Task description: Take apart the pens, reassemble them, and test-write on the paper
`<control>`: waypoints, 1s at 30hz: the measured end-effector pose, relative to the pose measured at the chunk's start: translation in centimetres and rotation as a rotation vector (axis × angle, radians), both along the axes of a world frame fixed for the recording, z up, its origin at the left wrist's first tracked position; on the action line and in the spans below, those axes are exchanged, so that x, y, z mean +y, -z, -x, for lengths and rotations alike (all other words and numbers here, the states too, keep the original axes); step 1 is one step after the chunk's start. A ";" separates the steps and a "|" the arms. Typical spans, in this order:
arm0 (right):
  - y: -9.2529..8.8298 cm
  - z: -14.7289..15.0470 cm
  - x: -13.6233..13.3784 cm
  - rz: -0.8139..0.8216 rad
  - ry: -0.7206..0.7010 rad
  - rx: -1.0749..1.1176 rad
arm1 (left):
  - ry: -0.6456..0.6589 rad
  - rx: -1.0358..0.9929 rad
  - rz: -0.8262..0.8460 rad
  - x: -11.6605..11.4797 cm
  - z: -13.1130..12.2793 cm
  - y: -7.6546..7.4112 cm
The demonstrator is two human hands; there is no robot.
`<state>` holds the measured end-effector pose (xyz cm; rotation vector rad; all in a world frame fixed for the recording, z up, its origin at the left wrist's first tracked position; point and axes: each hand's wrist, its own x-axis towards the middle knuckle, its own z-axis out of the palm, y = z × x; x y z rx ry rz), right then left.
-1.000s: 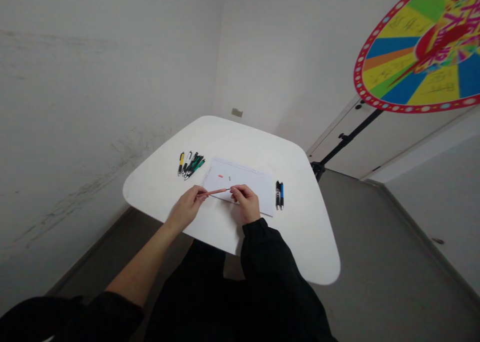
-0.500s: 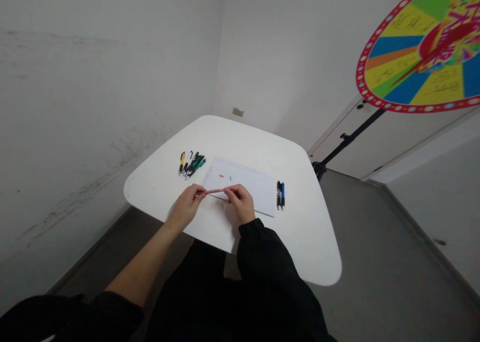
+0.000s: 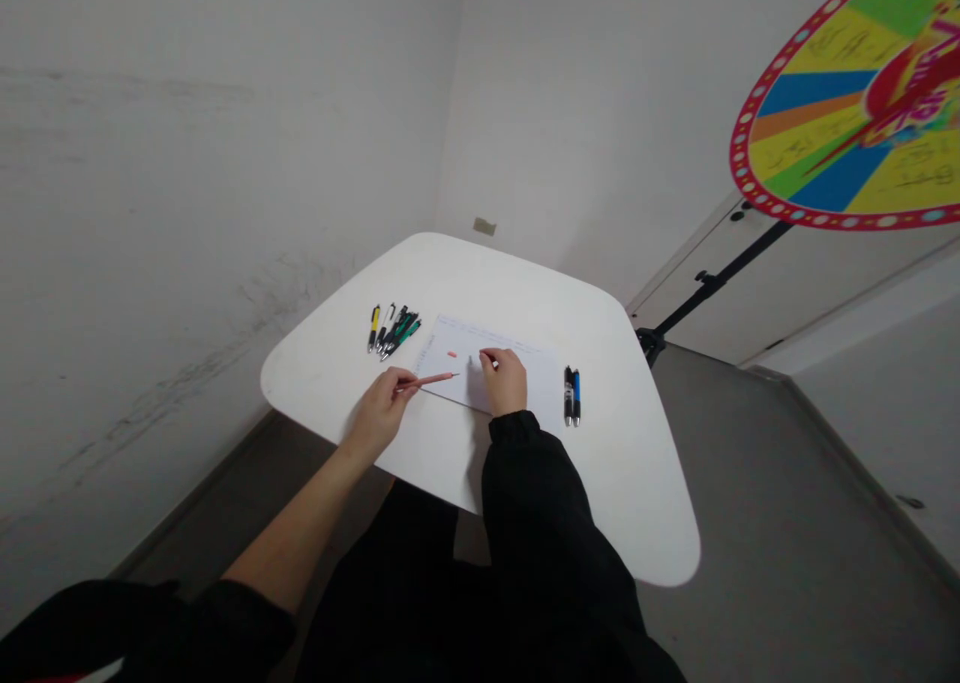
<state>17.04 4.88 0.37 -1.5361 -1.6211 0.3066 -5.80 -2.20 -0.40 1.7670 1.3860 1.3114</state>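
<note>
My left hand [image 3: 381,411] grips a slim pink pen [image 3: 429,380] near one end. Its thin dark tip points right, above the near edge of a white sheet of paper [image 3: 517,363]. Over the paper, my right hand [image 3: 505,378] is apart from the pen, thumb and fingers pinched together. What they hold, if anything, is too small to make out. Just left of those fingertips lies a small grey piece [image 3: 471,361] on the paper. A short pinkish-red piece [image 3: 451,354] lies further left on the sheet.
On the white table [image 3: 600,493], several pens [image 3: 397,333] lie in a cluster left of the paper. A black pen [image 3: 568,398] and a blue pen [image 3: 577,398] lie to its right. Beyond the table stands a colourful prize wheel [image 3: 840,113] on a black stand.
My right hand has let go of the pen's right end and moved right and slightly away from me, over the paper. The pen's dark tip now shows. My left hand keeps its grip.
</note>
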 end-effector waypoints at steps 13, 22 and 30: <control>1.5 1.3 2.2 0.073 0.016 -0.377 | -0.012 0.023 0.001 0.1 -0.1 0.0; 1.9 0.9 2.4 0.069 -0.059 -0.320 | -0.019 0.036 0.021 0.0 -0.1 -0.4; 1.7 0.7 2.1 0.004 -0.151 -0.217 | -0.051 0.045 0.061 -0.1 -0.2 -0.4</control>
